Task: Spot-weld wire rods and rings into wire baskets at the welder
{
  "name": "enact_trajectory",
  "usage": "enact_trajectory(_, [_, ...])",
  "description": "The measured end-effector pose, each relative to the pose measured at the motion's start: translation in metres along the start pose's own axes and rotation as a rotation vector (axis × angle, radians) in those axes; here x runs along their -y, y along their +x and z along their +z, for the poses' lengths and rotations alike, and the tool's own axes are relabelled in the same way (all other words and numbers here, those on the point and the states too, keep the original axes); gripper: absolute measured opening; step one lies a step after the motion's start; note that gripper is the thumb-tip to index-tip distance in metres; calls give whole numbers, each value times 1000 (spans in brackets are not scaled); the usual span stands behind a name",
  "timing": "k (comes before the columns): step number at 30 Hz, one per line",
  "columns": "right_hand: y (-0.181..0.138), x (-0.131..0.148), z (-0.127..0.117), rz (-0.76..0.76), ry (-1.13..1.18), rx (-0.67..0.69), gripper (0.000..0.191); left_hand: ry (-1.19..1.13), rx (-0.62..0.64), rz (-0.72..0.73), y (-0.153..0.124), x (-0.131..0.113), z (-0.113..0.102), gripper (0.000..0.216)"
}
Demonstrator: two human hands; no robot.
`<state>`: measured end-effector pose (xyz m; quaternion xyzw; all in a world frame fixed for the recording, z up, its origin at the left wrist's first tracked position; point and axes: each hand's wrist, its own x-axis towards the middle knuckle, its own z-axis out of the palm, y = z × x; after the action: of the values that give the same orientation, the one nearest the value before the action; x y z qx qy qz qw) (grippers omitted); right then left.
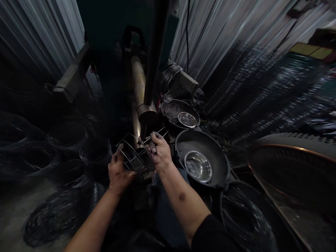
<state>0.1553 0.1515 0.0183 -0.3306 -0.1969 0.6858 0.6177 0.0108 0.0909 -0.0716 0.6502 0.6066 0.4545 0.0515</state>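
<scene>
Head view: my left hand (119, 171) was closed on the near-left edge of the rack (132, 157), thumb over the top wire. My right hand (159, 151) had its fingers pinched together on a thin rod (160, 133) laid across the rack's far side. The rack sat tilted at the centre, its far end right under the press head (147, 113), at 12 o'clock from my hands. At 3 o'clock stood a pan (199, 140) with a bowl (198, 166) of small bits, and at 1 o'clock a second pan (181, 104). Coils (39, 157) lay at 9 o'clock. My right fingertips were just beside the head's tip, so I judged they could get caught there. The rod, held only by a pinch, could slip off line.
</scene>
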Motion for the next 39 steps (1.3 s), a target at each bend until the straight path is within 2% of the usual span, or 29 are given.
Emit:
enact_trajectory(6, [5,2,3,-14,-15,-11,18,20,-9,-13,6,-4,1,110])
enact_trajectory(14, [5,8,11,17,8,-51,19,8,35,-47,10,-3,1,111])
enact_trajectory(21, [7,8,8,0,4,-51,19,21,75,-70,12,-5,1,109])
enact_trajectory(27, [3,7,9,-22,-9,-61,27,-48,39,-84,12,-12,1,112])
enact_trajectory(33, [-10,11,6,-48,-86,-95,20,-161,-27,-120,1,-18,-1,108])
enact_trajectory(39, [-9,8,5,-71,4,-128,22,-166,-36,-146,1,-14,0,113])
